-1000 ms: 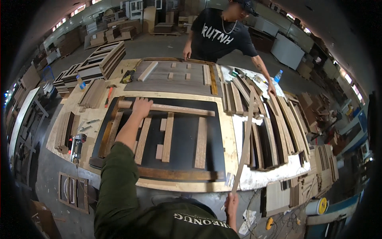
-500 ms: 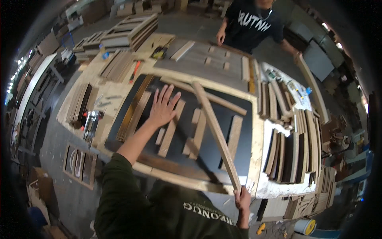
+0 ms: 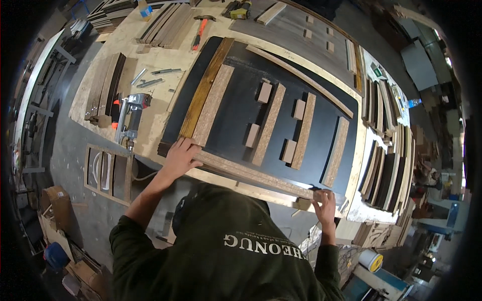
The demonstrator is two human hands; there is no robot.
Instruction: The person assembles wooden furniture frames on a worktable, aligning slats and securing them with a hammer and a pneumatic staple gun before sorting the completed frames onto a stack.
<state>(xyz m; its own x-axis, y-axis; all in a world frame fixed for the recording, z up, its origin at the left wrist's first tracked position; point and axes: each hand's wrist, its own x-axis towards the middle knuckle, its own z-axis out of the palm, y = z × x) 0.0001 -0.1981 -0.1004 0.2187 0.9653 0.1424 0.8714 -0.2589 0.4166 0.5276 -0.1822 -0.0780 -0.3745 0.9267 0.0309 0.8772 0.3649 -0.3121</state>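
A long wooden strip lies along the near edge of a black panel. My left hand has its fingers closed over the strip's left end, by the corner where a yellowish-brown edge strip meets it. At the right end, my right hand grips the same strip, fingers bent around it. On the panel lie a chipboard strip beside the brown edge, upright strips with small wooden blocks against them, another strip at right, and a long strip along the far side.
Left on the wooden worktable are a nail gun, metal pieces, stacked strips and a hammer. A second panel lies beyond. Piled strips stand at right. A wooden frame is low at left.
The long strip my right hand held slanting over the panel now lies along its near edge. My left hand has come from above the panel onto the strip's left end. The view has shifted.
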